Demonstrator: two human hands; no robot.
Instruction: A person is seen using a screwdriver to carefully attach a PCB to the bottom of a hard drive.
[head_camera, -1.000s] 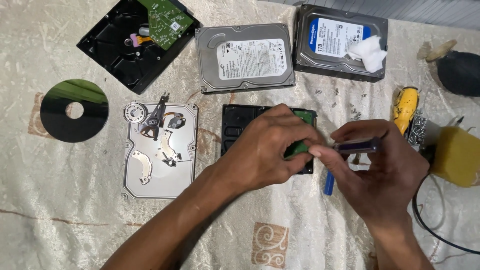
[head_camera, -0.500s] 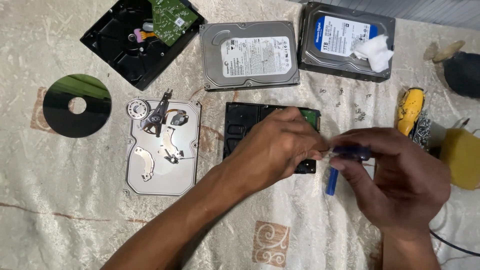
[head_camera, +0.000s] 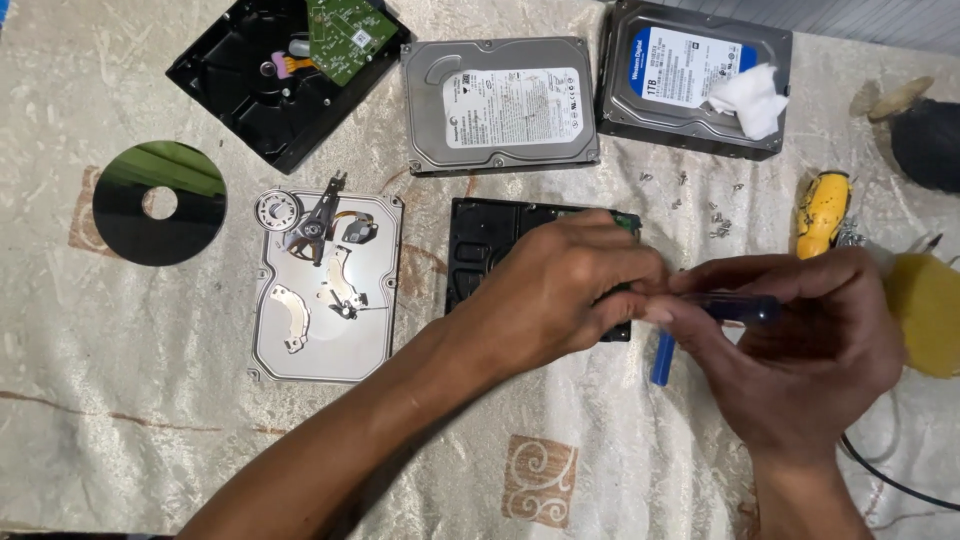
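Note:
My left hand lies over a black hard drive base with a green circuit board edge showing at its far right corner, pressing on it. My right hand grips a dark blue screwdriver, whose tip points left at the fingertips of the left hand by the drive's right edge. A second blue tool lies on the cloth just below the hands. What sits under the left palm is hidden.
An opened silver drive with loose arm parts lies left, a shiny platter disc farther left. At the back are a black casing with green board, a silver drive and a blue-labelled drive. Several screws, a yellow tool.
Both hands stayed on the black drive; the right hand shifted slightly right and lower with the screwdriver, and the whole view has drifted a little.

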